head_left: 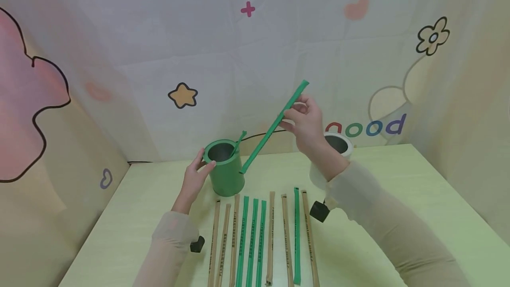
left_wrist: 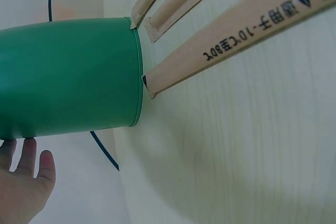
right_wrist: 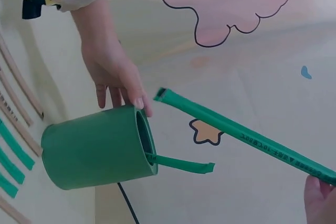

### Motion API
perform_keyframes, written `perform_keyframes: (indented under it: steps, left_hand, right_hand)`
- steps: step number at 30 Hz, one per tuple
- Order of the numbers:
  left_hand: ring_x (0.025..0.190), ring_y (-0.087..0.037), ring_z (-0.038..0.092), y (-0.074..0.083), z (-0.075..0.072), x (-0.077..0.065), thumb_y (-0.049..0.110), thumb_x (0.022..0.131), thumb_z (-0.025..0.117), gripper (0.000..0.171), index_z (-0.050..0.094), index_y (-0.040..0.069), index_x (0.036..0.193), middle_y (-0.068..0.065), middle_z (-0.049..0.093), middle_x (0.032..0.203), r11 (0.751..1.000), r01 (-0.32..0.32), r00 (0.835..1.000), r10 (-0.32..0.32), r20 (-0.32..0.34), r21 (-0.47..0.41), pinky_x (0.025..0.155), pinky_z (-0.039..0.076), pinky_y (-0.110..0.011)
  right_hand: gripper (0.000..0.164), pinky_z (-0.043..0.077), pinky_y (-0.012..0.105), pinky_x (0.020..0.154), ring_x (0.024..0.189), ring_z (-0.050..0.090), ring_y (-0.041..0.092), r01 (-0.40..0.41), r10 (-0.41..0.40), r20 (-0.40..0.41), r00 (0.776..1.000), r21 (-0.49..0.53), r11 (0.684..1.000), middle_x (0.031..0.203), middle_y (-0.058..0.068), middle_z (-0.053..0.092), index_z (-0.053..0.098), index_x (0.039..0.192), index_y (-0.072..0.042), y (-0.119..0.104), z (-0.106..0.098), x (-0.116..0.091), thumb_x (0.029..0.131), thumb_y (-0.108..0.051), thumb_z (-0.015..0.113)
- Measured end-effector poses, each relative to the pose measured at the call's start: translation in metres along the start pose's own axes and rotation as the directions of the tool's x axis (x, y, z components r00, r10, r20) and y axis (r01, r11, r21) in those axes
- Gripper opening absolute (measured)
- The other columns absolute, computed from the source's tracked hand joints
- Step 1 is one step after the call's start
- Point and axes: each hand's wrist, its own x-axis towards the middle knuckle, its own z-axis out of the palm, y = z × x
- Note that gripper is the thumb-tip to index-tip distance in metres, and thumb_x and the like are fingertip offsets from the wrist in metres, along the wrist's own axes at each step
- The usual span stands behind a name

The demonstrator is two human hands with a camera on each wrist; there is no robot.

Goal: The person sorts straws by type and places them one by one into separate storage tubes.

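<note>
My right hand [head_left: 307, 123] pinches a green paper-wrapped straw [head_left: 272, 128] near its upper part, in the air. The straw slants down to the left, its lower end beside the green can [head_left: 227, 178]. This can stands upright at the back of the table, with another green wrapped straw [right_wrist: 184, 163] sticking out over its rim. My left hand [head_left: 195, 180] is at the can's left side, its fingertips touching the wall near the rim and the fingers fairly straight. A white can [head_left: 318, 174] stands partly hidden behind my right wrist.
Brown wrapped straws [head_left: 271, 234] and green wrapped straws [head_left: 252, 234] lie side by side in a row on the pale table [head_left: 127, 216], in front of the cans. Behind rises a printed cloth backdrop [head_left: 223, 56]. Black wrist cameras [head_left: 319, 211] sit under both sleeves.
</note>
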Motion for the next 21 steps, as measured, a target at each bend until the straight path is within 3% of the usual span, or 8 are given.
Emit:
perform_keyframes:
  steps: [5,11,21]
  left_hand:
    - [0.128,-0.025,0.031,-0.001,0.001,0.001,0.034,0.087,0.054,0.068,0.018,0.018,0.142,-0.001,0.018,0.148,1.0,0.004,1.0,-0.004,-0.003,-0.014,0.101,0.028,-0.05]
    - [0.128,-0.024,0.031,-0.002,0.001,0.001,0.034,0.087,0.054,0.067,0.018,0.019,0.142,0.0,0.019,0.148,1.0,0.01,1.0,-0.01,-0.004,-0.017,0.101,0.027,-0.051]
    - [0.128,-0.024,0.03,0.0,0.0,0.0,0.036,0.087,0.053,0.067,0.018,0.021,0.142,0.001,0.02,0.147,1.0,0.02,1.0,-0.02,-0.008,-0.002,0.101,0.028,-0.051]
  right_hand:
    - [0.025,0.053,0.027,0.06,0.061,0.057,0.012,0.084,-0.079,-0.081,0.994,0.059,0.995,0.075,0.002,0.046,0.046,0.087,-0.012,0.014,0.008,0.006,0.079,0.011,0.046]
    - [0.026,0.053,0.025,0.062,0.065,0.056,0.01,0.188,-0.183,-0.123,0.975,0.023,0.982,0.075,0.001,0.046,0.046,0.085,-0.015,0.034,0.015,0.011,0.08,0.011,0.045]
    - [0.019,0.052,0.031,0.069,0.065,0.055,0.011,0.218,-0.221,-0.102,0.97,-0.033,0.975,0.075,0.0,0.045,0.044,0.088,-0.012,0.062,0.023,0.011,0.083,0.007,0.045]
